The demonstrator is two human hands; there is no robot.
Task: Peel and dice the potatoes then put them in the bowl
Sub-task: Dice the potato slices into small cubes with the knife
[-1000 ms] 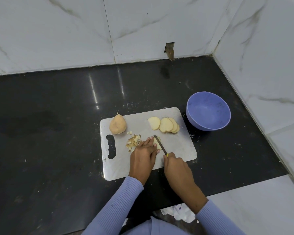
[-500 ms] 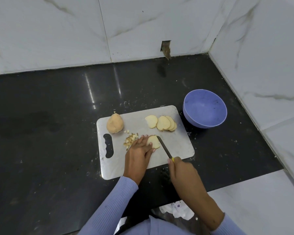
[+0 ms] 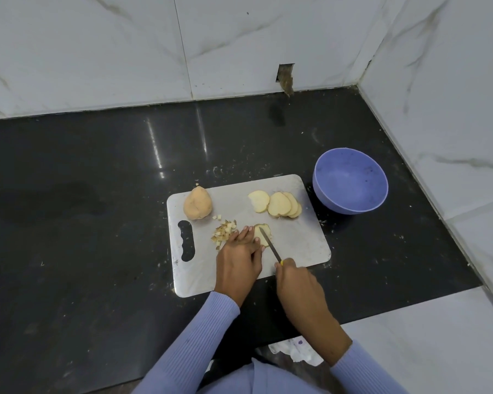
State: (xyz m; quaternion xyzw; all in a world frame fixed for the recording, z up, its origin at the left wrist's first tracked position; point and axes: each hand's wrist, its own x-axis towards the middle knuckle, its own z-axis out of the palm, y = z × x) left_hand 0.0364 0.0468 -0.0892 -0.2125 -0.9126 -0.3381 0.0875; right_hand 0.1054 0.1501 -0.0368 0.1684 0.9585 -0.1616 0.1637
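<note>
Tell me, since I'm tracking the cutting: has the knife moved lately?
Yes. The knife slid right across the cutting board, off the fingers, onto the slice.

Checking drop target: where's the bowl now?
In the head view, the purple bowl sits on the black counter, just off the cutting board's far right corner, near the right wall.

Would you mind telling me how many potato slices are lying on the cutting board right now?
5, as far as I can tell: four overlapping slices fanned at the board's far right, near the bowl, and one slice under the knife beside the left hand. Overlap may hide more.
</note>
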